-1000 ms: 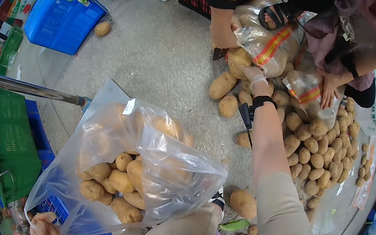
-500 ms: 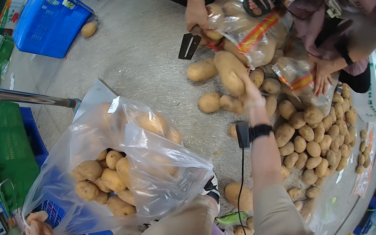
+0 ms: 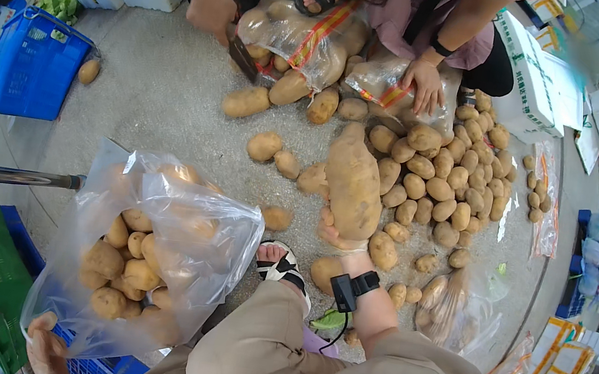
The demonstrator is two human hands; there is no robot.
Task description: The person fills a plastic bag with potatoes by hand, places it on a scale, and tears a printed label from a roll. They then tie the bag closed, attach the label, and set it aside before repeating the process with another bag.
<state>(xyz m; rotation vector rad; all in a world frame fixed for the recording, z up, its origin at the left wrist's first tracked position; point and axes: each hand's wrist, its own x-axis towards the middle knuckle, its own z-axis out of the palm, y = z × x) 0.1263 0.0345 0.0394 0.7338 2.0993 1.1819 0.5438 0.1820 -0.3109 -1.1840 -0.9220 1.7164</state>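
Note:
My right hand (image 3: 342,241) is closed around a big, long potato (image 3: 355,191), which hides most of the fingers. At lower left my left hand (image 3: 46,352) grips the rim of a clear plastic bag (image 3: 225,242). Inside that bag sit several potatoes (image 3: 141,273), seen through its open mouth. A heap of smaller potatoes (image 3: 448,190) lies on the floor just right of my right hand. Several loose potatoes (image 3: 264,146) are scattered to the left of the held one.
Opposite me a person crouches, one hand (image 3: 424,86) on a potato bag (image 3: 378,75), the other (image 3: 211,15) holding a dark, flat tool (image 3: 242,61). A blue basket (image 3: 35,66) stands far left, a metal pole (image 3: 14,176) below it. White foam boxes (image 3: 524,81) stand far right.
My right hand has drawn the big potato back toward me, and it now stands more upright. The other person's dark tool has turned and moved against the potato bag.

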